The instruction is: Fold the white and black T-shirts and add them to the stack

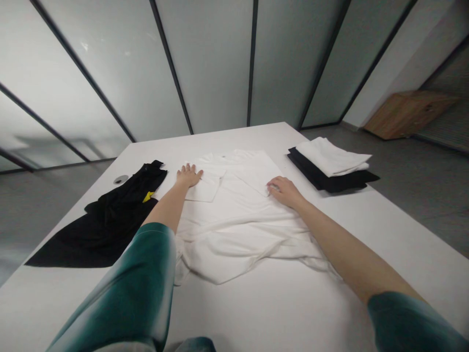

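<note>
A white shirt (238, 215) lies spread on the white table (278, 303), its sleeves folded inward and its lower hem rumpled toward me. My left hand (188, 176) rests flat, fingers apart, on the shirt's left folded sleeve near the shoulder. My right hand (284, 189) lies on the right side of the shirt, its fingers curled at the edge of the folded right sleeve; a firm pinch on the cloth is not clear.
A black garment with a yellow tag (110, 215) lies spread at the left. A stack of folded black and white clothes (331, 166) sits at the right far corner. A small round grommet (120, 179) is set in the table. Frosted glass walls stand behind; a wooden cabinet (406, 112) is far right.
</note>
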A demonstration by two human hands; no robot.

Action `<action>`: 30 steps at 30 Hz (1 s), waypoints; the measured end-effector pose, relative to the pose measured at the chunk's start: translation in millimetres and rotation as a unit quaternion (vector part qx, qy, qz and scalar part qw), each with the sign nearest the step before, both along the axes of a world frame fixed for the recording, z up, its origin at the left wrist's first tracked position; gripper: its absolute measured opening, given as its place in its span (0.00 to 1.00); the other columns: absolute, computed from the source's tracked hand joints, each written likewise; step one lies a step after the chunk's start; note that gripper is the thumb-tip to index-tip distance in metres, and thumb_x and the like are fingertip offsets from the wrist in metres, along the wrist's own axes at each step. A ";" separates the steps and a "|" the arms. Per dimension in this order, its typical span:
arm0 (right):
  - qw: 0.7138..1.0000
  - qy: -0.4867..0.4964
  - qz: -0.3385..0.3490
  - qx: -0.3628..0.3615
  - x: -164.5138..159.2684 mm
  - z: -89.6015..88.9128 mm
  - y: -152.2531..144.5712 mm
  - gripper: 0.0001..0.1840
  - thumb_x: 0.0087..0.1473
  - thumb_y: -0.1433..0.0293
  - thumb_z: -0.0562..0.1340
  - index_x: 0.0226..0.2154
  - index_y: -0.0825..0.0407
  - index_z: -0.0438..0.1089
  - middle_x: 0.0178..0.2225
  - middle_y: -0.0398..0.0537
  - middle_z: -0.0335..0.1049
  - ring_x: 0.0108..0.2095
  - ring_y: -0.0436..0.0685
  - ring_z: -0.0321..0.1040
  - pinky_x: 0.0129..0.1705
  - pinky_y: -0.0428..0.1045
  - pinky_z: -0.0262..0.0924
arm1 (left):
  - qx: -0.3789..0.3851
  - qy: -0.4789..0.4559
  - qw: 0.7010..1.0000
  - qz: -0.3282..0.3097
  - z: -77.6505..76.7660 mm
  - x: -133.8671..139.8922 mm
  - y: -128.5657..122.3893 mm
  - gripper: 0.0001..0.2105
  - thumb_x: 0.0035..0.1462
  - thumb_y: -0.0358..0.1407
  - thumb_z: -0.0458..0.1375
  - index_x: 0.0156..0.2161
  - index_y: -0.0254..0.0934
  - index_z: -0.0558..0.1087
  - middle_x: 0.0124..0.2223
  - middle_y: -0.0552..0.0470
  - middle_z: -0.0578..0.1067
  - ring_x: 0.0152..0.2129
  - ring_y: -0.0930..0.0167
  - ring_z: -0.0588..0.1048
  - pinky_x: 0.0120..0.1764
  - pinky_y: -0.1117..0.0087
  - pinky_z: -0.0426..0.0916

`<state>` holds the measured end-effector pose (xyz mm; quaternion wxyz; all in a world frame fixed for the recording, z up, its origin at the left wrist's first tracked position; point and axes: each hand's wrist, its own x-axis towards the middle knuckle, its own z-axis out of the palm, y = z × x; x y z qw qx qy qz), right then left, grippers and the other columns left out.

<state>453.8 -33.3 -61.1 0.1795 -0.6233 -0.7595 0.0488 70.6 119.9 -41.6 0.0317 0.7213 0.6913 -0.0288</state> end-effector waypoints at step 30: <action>0.983 -0.099 -0.081 -0.133 -29.2 2.7 133.3 0.41 0.62 0.45 0.46 0.70 0.49 0.49 0.72 0.57 0.39 0.70 0.71 0.37 0.67 0.67 0.36 | 0.009 -0.025 0.999 0.038 -5.6 40.0 4.2 0.42 0.60 0.61 0.36 0.71 0.36 0.50 0.73 0.35 0.46 0.68 0.44 0.45 0.61 0.34 0.43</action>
